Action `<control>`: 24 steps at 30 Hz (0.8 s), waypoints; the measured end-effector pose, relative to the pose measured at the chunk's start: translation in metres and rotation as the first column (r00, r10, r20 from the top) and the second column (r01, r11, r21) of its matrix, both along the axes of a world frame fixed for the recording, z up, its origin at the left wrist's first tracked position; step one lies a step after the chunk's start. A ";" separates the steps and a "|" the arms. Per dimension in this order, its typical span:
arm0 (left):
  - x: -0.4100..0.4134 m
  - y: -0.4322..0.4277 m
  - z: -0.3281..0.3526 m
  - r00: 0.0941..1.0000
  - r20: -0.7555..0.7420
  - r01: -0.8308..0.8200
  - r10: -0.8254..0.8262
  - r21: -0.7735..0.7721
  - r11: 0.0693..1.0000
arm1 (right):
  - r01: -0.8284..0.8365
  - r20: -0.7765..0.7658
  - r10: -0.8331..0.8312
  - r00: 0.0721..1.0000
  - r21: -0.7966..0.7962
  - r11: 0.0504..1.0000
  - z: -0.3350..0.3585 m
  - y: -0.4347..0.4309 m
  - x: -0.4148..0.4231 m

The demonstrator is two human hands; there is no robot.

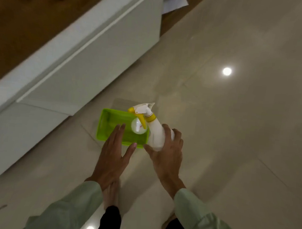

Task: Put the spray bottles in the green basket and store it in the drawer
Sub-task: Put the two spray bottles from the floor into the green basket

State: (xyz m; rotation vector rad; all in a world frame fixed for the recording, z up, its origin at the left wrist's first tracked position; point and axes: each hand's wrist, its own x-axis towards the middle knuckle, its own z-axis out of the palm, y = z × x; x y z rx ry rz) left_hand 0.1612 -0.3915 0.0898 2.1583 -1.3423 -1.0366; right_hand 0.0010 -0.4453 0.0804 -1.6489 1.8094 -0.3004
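Note:
A bright green basket lies on the tiled floor in the middle of the head view. My right hand grips a white spray bottle with a yellow trigger and collar, tilted over the basket's right end with its nozzle pointing up and left. My left hand hovers flat over the basket's near rim, fingers straight and apart, holding nothing. A pale round shape shows inside the basket behind the trigger; I cannot tell what it is.
A white drawer unit with a wooden top runs along the left, its fronts closed. White paper lies at the top. My feet stand just below the hands. Ceiling lights reflect on the glossy floor.

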 end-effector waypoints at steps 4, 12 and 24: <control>0.058 0.021 0.007 0.991 -0.049 -0.125 0.126 0.034 0.992 | -0.022 0.187 0.014 0.982 0.039 0.999 -0.005 0.025 0.069; 0.134 0.013 -0.009 0.911 -0.283 -0.277 0.301 0.121 0.953 | -0.021 0.266 0.008 0.964 0.046 0.999 -0.031 0.043 0.164; 0.179 -0.037 -0.070 0.759 -0.506 -0.356 0.410 0.204 0.912 | -0.130 0.176 0.107 0.978 0.125 0.984 -0.098 0.027 0.207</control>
